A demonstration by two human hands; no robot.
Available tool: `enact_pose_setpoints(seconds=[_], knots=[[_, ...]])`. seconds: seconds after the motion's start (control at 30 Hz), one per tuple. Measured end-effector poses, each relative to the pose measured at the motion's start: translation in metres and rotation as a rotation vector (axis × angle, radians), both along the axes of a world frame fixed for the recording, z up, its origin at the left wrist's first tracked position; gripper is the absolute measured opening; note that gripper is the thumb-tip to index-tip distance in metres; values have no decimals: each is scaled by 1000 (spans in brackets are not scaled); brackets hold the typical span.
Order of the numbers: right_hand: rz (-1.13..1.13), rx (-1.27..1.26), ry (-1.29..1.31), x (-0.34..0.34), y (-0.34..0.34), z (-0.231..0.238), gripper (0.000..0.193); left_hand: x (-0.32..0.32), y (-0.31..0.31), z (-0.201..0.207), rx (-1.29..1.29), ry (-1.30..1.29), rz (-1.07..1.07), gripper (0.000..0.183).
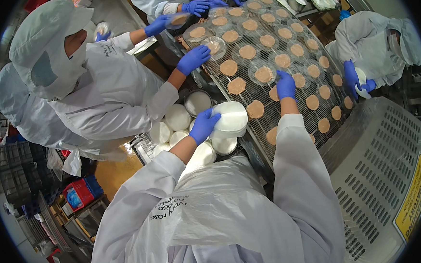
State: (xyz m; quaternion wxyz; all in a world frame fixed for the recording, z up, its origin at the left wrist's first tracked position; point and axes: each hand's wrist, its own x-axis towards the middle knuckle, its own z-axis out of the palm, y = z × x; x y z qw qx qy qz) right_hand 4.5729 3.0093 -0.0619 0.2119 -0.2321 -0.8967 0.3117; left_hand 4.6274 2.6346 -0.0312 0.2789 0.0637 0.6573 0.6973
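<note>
My left hand [204,126] is closed on the edge of a thick stack of white round sheets [230,119], held over the near side of the conveyor. Over the wire-mesh belt [288,129] my right hand [286,85] reaches out, its fingers drawn together at the edge of a clear round sheet around a pale brown patty [263,74]. Its fingertips are partly hidden. Another patty [274,93] lies beside that wrist, partly covered. Flat patties sit in rows along the belt; several at the far side are ringed by clear round sheets.
More white round stacks [177,117] and a round metal pot [197,103] stand left of the belt. A co-worker's blue-gloved hand [194,59] reaches over the belt's left edge. Another person [369,49] stands at the far right. A slotted guard [376,175] borders the right side.
</note>
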Motion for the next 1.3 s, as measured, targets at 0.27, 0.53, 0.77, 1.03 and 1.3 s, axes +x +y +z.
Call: enact_pose_setpoints(seconds=[0.27,0.53,0.77,1.03,1.3], knots=[[203,61,-119,59,-45,55,37,11,1,6,47,-35,169,38],[228,-142,-10,72,-87,106,75,12,25,24,105,20,241,39],[235,282,-119,41,-59,71,85,18,21,20,99,-47,221,41],[270,331,-206,18,-15,55,45,29,20,13,47,-41,298,42],[592,-140,-222,78,-95,83,25,42,40,34,73,-44,389,39]])
